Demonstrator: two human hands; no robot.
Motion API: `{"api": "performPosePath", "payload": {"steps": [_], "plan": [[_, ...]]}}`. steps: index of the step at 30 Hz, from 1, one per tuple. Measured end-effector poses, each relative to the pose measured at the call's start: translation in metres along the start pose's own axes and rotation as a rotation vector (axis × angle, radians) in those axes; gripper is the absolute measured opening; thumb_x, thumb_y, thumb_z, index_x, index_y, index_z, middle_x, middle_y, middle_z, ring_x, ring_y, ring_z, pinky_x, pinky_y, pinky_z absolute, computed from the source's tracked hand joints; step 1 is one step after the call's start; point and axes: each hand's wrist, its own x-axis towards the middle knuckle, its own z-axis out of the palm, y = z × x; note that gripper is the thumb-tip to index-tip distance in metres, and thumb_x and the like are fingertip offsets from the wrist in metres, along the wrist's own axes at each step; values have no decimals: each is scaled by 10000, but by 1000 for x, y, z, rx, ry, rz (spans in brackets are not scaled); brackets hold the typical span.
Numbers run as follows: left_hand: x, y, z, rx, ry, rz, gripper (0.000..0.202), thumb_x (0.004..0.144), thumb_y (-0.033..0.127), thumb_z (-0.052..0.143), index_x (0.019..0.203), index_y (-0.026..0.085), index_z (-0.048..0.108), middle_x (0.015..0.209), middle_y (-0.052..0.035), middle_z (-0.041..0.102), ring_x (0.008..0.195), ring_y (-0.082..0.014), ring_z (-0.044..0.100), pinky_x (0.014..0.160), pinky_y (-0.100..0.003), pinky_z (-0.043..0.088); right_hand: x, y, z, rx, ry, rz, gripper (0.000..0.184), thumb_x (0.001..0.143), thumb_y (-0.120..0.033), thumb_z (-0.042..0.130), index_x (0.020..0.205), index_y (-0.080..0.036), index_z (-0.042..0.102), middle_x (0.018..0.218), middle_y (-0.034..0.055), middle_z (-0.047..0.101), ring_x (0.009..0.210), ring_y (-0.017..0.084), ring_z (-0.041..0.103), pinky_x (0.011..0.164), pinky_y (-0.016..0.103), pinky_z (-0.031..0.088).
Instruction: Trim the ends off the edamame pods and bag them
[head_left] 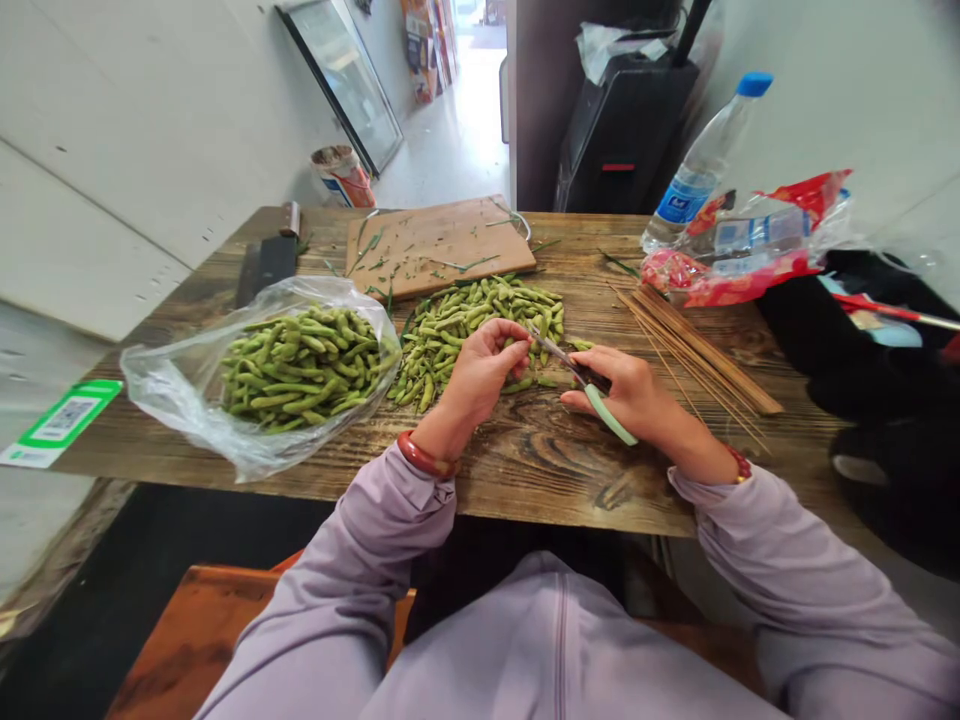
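My right hand is closed around a pair of scissors with a pale green handle. Its blades point up and left, their tips close to the fingertips of my left hand. That hand is pinched closed above a loose pile of green edamame pods on the wooden table; whatever lies between its fingers is too small and covered to make out. To the left, a clear plastic bag lies open, filled with more edamame pods.
Behind the pile lies a wooden cutting board with green scraps. Thin wooden skewers lie at the right, near a water bottle and red plastic packaging. A green-and-white label is at the left edge; a dark cleaver-like blade lies farther back.
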Motion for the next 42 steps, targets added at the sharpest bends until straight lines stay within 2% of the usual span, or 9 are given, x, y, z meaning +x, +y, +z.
{"api": "performPosePath", "payload": {"steps": [5,11,14,17,20,27,34,38,42], "plan": [[-1,6,-4,93,-17,-56,253,767,345,731,869,125,656,680,29,549,504,-39,398,456,-187,233,-1,-1,0,-1,44,-29,336,859,-424,723,1120,-217,681,915,70,691,806,244,669,731,377,544],[-5,9,-3,256,-166,-19,339,775,445,744,803,112,689,581,59,443,504,-46,309,484,-217,215,-1,-6,-1,-34,2,-23,339,863,-395,723,1140,-208,662,970,85,687,833,248,667,733,371,533],[-5,6,-2,331,-180,34,311,797,425,721,806,114,717,606,35,527,548,-64,396,535,-212,304,-2,-6,-1,-67,-23,-16,380,846,-397,750,1157,-205,646,977,79,671,786,223,638,708,352,516],[-4,3,-2,389,-214,90,292,789,414,722,832,126,748,754,-22,674,701,-117,556,679,-237,433,-2,-6,-2,-70,-61,-28,433,827,-407,772,1179,-197,630,977,67,648,729,189,603,666,324,492],[-4,2,-2,417,-233,100,279,778,407,722,834,136,754,805,-36,707,759,-139,595,726,-254,456,-1,-5,-2,-79,-69,-53,425,836,-431,759,1166,-194,637,927,53,632,712,182,588,649,312,473],[-7,8,4,366,-219,-13,237,779,369,705,788,132,702,639,22,584,606,-84,477,589,-211,365,0,-7,-4,-177,-83,-31,370,868,-395,731,1159,-178,660,963,73,670,707,182,592,634,304,440],[-5,5,2,329,-196,-49,171,781,301,653,765,132,635,600,51,467,500,-50,320,475,-214,225,1,-7,-5,-215,-127,-14,359,867,-368,738,1162,-174,678,1010,95,694,805,221,652,689,320,476],[-3,7,0,280,-243,-87,129,796,264,583,725,157,562,607,43,474,482,-57,369,458,-209,245,4,1,-7,-209,-58,32,354,875,-385,724,1154,-171,681,984,97,691,832,243,657,709,337,495],[-13,16,0,136,-304,-148,36,788,202,513,761,178,512,705,20,567,490,-65,421,453,-203,274,7,16,-11,-153,132,80,364,865,-398,736,1148,-177,681,995,105,695,893,257,659,786,362,514]]}}
